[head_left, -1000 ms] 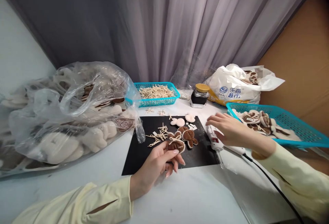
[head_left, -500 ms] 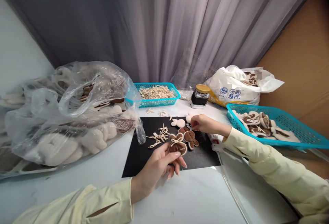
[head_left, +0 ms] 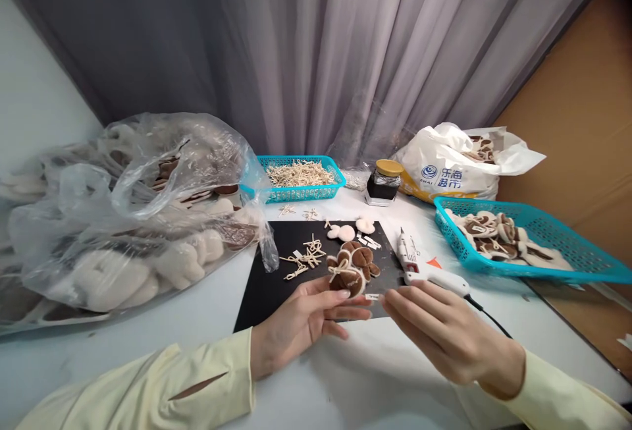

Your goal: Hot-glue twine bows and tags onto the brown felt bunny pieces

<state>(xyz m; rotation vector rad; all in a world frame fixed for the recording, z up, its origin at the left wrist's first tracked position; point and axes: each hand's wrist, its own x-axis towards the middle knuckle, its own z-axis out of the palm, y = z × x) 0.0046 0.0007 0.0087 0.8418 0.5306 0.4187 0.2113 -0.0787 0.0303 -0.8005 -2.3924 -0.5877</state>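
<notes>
My left hand [head_left: 306,315] pinches a brown plush bunny-shaped piece [head_left: 344,281] with pale edging and a cream string bow on it. Close on its right, my right hand [head_left: 444,328] grips a small white label [head_left: 372,297] with dark print between thumb and fingertips. The label is apart from the plush piece. Behind the held piece, more brown bunny pieces [head_left: 364,258] lie on the black mat [head_left: 266,305]. Several loose white labels [head_left: 368,241] and cream plush pieces [head_left: 340,232] sit at the mat's far side. String bows [head_left: 306,259] are scattered on the left of it.
A white glue gun [head_left: 409,255] with a black cord lies right of the mat. A blue basket of bows [head_left: 340,183], a yellow-lidded jar [head_left: 382,183] and a white bag [head_left: 447,170] stand behind. Another blue basket [head_left: 582,245] is right; a clear plastic bag [head_left: 143,213] fills the left.
My right hand has come back from the far side of the mat with a label, toward the plush piece. The glue gun it was covering now shows. My left hand keeps its hold.
</notes>
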